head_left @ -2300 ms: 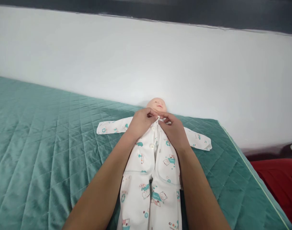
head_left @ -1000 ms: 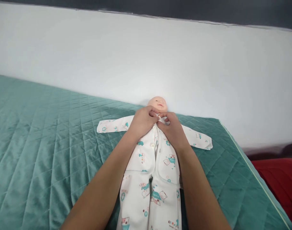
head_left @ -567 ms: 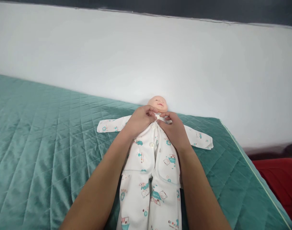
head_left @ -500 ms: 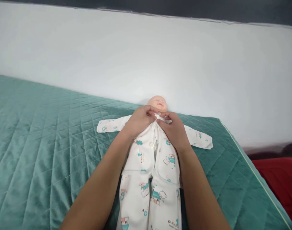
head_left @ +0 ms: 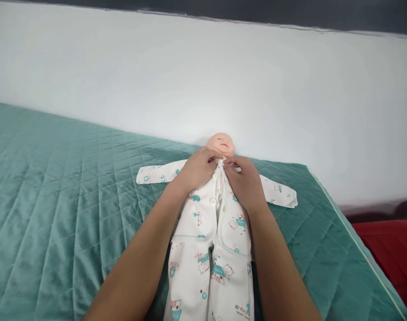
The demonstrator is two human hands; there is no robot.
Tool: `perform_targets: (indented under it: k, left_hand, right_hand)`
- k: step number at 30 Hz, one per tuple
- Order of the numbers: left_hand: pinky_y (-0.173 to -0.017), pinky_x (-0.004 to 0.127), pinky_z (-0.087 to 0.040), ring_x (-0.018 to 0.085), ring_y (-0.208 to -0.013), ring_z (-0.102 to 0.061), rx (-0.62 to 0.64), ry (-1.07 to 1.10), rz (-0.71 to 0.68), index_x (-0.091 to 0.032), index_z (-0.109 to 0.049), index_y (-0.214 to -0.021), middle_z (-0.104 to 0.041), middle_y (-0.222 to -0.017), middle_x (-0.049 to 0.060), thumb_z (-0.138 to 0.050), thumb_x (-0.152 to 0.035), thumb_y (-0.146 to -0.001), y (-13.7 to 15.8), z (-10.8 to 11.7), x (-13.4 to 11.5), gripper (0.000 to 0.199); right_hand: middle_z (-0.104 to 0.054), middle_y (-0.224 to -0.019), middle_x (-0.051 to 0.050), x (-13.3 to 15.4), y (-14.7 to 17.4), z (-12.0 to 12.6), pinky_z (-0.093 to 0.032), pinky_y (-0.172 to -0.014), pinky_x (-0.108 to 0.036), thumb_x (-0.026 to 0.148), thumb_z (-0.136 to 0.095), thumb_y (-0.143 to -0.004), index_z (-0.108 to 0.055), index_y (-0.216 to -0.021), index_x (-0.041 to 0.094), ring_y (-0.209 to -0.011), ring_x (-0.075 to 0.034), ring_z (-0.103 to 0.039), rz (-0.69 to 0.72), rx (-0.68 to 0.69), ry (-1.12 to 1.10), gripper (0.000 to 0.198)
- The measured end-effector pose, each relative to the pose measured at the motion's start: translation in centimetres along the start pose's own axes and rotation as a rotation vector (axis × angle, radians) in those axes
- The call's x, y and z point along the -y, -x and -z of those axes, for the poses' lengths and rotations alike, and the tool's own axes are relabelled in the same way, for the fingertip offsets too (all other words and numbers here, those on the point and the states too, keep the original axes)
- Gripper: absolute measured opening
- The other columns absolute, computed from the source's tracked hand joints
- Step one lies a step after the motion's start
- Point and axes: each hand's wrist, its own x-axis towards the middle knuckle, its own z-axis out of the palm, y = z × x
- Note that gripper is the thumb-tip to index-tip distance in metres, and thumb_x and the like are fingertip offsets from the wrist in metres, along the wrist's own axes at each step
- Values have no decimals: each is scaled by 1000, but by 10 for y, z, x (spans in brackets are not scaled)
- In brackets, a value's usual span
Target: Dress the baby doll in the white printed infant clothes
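A baby doll (head_left: 221,141) lies on its back, dressed in a white printed jacket (head_left: 198,216) and matching trousers (head_left: 190,276). My left hand (head_left: 201,166) pinches the left front edge of the jacket at the collar, just below the doll's chin. Opposite it, my right hand (head_left: 242,176) pinches the right front edge at the same height. The fingertips of both hands nearly meet around the top button. Lower down the left front edge, a white button (head_left: 213,201) shows, and there the two front edges lie apart. Both sleeves stretch out sideways.
A green quilted cover (head_left: 73,200) spreads under the doll, its piped edge running down the right side. Behind the doll's head stands a white wall (head_left: 190,76) with a dark band on top. Something red (head_left: 387,254) sits beyond the right edge.
The fingertips have shifted slightly at the collar, and the top button is now more covered by them. The jacket fronts are drawn up a little; the doll stays in place.
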Motion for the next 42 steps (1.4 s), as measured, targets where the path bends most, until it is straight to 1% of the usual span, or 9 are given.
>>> perform_targets:
  k: [7, 14, 19, 21, 23, 27, 31, 35, 42]
  left_hand:
    - [-104, 34, -45, 21, -109, -63, -12, 29, -3, -23, -75, -104, -69, -118, 6, -49, -17, -91, 0, 1, 0, 30]
    - [-99, 32, -46, 21, -108, -63, -13, 60, -20, -22, -75, -102, -72, -114, 5, -49, -25, -93, 0, 3, -3, 28]
    - [-98, 32, -45, 21, -107, -62, -18, 23, -26, -23, -75, -102, -71, -113, 5, -51, -27, -94, 1, 1, -2, 26]
    - [-98, 33, -45, 21, -108, -62, -15, 11, -24, -23, -75, -102, -70, -112, 5, -50, -26, -94, 1, 1, -2, 26]
    - [-99, 33, -44, 21, -110, -61, -16, 11, -26, -23, -75, -103, -70, -112, 6, -50, -26, -94, 2, 1, -2, 27]
    - [-96, 30, -44, 19, -110, -62, -30, 80, -27, -23, -74, -105, -71, -115, 4, -51, -24, -92, 4, 4, -4, 26]
    - [-76, 27, -45, 16, -85, -62, -64, 156, 15, -21, -72, -90, -72, -94, 1, -54, -27, -89, 13, 14, -8, 19]
    - [-57, 26, -36, 11, -58, -47, 24, 192, 91, -20, -67, -76, -58, -64, -2, -55, -35, -88, 32, 22, -14, 22]
    - [-57, 24, -37, 11, -63, -50, 128, 238, 88, -21, -70, -85, -63, -73, -2, -64, -33, -82, 51, 22, -16, 13]
  right_hand:
    - [-68, -109, -6, 2, 2, 4, -42, -100, -45, 27, -55, -87, -74, -91, 25, -110, -25, -56, 45, 25, 56, 20]
    - [-63, -124, -7, 11, 10, 11, -36, -103, -48, 29, -44, -94, -71, -111, 29, -122, -30, -47, 101, 184, 202, 32]
    - [-62, -128, -6, 10, 10, 16, -37, -100, -47, 31, -46, -93, -67, -116, 29, -122, -30, -46, 72, 194, 212, 32]
    - [-65, -119, -6, 12, 9, 22, -41, -91, -43, 33, -50, -91, -69, -107, 27, -112, -28, -53, 41, 160, 225, 25]
    - [-68, -97, -6, 17, 11, 30, -43, -74, -38, 38, -52, -90, -67, -88, 24, -87, -23, -59, -29, 141, 229, 21]
    - [-58, -64, 1, 33, 20, 39, -31, -51, -31, 49, -55, -89, -53, -69, 24, -54, -14, -45, -102, 257, 231, 33]
    - [-56, -62, 2, 43, 32, 35, -27, -48, -31, 46, -64, -82, -45, -70, 25, -49, -13, -41, -56, 320, 347, 31]
    - [-54, -61, 0, 48, 39, 31, -25, -49, -31, 39, -61, -82, -41, -67, 25, -49, -15, -40, -21, 335, 427, 28]
    - [-54, -59, 0, 45, 34, 38, -25, -46, -30, 31, -49, -85, -49, -63, 24, -47, -14, -40, -72, 393, 365, 23]
